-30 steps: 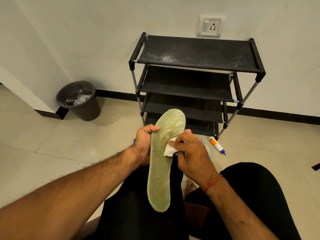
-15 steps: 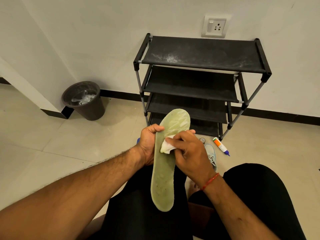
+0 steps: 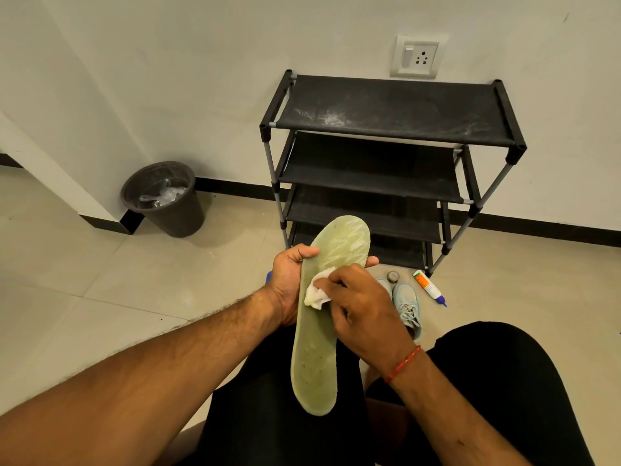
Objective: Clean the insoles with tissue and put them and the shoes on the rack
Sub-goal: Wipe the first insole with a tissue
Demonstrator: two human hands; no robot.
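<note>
while left hand (image 3: 287, 280) grips the insole (image 3: 316, 364), right hand (image 3: 363, 311) pinches tissue (image 3: 316, 294) against it; tube (image 3: 427, 286) label unreadable.

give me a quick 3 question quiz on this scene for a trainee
1. True or false: the right hand presses tissue on the insole.
2. Where are the shoes relative to the rack? A on its top shelf; B on the floor before it; C behind it.
3. Which hand grips the insole's edge?
Key: 1 true; 2 B; 3 left hand.
</note>
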